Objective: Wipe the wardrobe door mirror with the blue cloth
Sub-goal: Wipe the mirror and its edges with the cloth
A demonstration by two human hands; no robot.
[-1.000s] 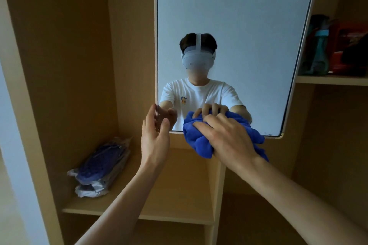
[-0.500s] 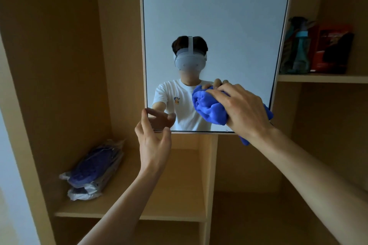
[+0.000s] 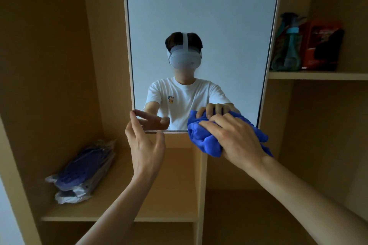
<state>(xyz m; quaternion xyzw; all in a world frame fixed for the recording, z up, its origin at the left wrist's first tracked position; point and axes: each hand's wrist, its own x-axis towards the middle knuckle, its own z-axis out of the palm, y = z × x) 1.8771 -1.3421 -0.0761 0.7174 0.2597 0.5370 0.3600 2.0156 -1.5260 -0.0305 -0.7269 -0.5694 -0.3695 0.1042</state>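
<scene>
The tall mirror (image 3: pixel 203 16) on the wardrobe door fills the upper middle of the head view and reflects a person in a white shirt. My right hand (image 3: pixel 237 137) grips the bunched blue cloth (image 3: pixel 203 137) and presses it on the mirror's bottom right corner. My left hand (image 3: pixel 145 141) has its fingers spread, with fingertips touching the mirror's bottom left corner and lower edge. It holds nothing.
Wooden wardrobe shelves lie behind the door. A plastic-wrapped blue bundle (image 3: pixel 83 171) lies on the lower left shelf (image 3: pixel 119 218). A teal spray bottle (image 3: pixel 288 45) and a red box (image 3: pixel 320 43) stand on the upper right shelf (image 3: pixel 318 75). A vertical divider (image 3: pixel 200 185) rises below the mirror.
My right hand swept the cloth up the lower right of the mirror and has come back down to the bottom right corner. My left hand stayed at the bottom left corner.
</scene>
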